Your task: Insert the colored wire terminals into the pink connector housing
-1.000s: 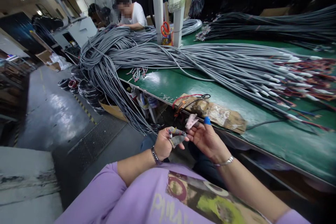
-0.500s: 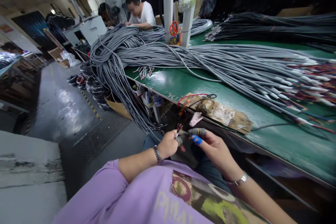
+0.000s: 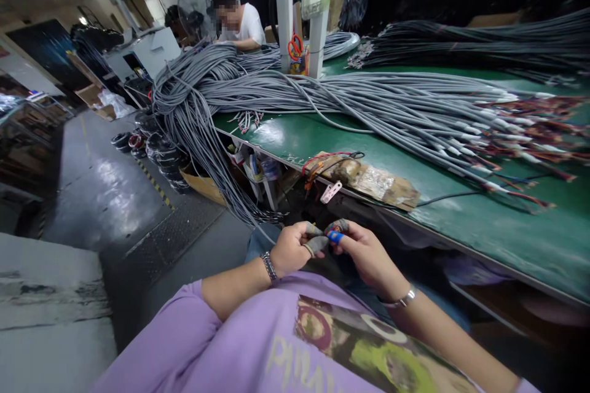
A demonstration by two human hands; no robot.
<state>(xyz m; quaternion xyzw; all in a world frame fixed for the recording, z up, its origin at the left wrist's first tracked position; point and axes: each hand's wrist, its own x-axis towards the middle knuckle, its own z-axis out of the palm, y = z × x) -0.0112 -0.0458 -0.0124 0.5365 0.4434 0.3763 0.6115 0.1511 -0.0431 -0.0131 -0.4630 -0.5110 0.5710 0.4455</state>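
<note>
My left hand (image 3: 292, 249) is closed in a pinch in front of my body, grey covers on its thumb and finger. A grey cable (image 3: 265, 233) runs from the hanging bundle up into this hand. Against its fingertips, my right hand (image 3: 369, 255) is also pinched closed, with a blue cover on the thumb and a grey one on a finger. Small reddish bits, looking like thin wires (image 3: 332, 229), show between the right fingertips; the fingers hide most of them. Just beyond the hands, a pink clip (image 3: 330, 192) sticks out at the bench edge.
Long grey cables (image 3: 286, 95) lie across the green bench (image 3: 276, 133) and hang over its left end. A taped cardboard piece (image 3: 378, 184) sits at the front edge. Orange-handled scissors (image 3: 295, 47) hang by a white post (image 3: 317, 31). A person (image 3: 249, 26) works at the back.
My hands have come closer together, fingertips now meeting. The coloured wire ends that stood above my left fingers are now mostly hidden. The view has shifted slightly.
</note>
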